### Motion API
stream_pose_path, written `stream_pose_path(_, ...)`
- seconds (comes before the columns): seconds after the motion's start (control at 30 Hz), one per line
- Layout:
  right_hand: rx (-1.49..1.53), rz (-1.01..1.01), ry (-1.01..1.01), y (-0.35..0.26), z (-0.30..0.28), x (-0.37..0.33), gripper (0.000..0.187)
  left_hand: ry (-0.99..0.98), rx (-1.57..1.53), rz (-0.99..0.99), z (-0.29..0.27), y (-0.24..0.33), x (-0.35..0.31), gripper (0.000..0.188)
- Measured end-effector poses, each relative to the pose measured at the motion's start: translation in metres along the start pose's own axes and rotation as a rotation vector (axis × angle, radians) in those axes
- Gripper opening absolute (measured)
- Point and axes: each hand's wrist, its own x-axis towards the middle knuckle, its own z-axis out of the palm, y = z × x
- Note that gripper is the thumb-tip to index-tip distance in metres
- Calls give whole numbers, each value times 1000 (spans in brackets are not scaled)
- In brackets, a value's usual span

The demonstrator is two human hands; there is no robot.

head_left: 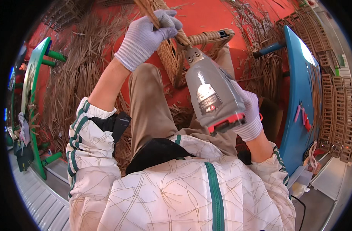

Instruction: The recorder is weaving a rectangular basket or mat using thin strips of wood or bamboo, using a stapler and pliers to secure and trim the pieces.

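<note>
My left hand [151,34], in a white knitted glove, is closed around brown plant-fibre strands [146,7] at the rim of a woven basket [172,63]. The basket stands tilted between my knees, its wrapped frame bar [208,37] reaching to the right. In my gloved right hand [248,109] is a grey power tool [212,88] with red trim, shaped like a staple gun. Its narrow metal nose meets the strands at the basket's corner, just below my left hand. The tool's body hides most of my right fingers and part of the basket.
Loose dry strands [81,69] cover much of the red floor [199,15] on the left, with more on the right. A green-edged board [36,107] stands left, a blue panel [299,84] with hanging pink-handled tools right. Woven racks [339,111] line the far right.
</note>
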Motion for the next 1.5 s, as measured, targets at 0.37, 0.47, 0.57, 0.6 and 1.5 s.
stream_pose_path(0.37, -695, -133, 344, 2, -73, -71, 27, 28, -98, -128, 4, -4, -4, 9)
stream_pose_path(0.47, -572, 384, 520, -1, -125, -117, 38, 22, -89, -127, 3, -1, -7, 8)
stream_pose_path(0.57, -848, 788, 578, 66, -185, -191, 49, 16, -51, -129, 0, -2, -6, 7)
stream_pose_path(0.6, -898, 989, 560, 71, -194, -196, 51, 25, -27, -139, -3, -3, -3, 7)
stream_pose_path(1.5, -590, 1289, 158, 250, -253, -139, 58, 333, -123, -557, -43, -30, -32, 34)
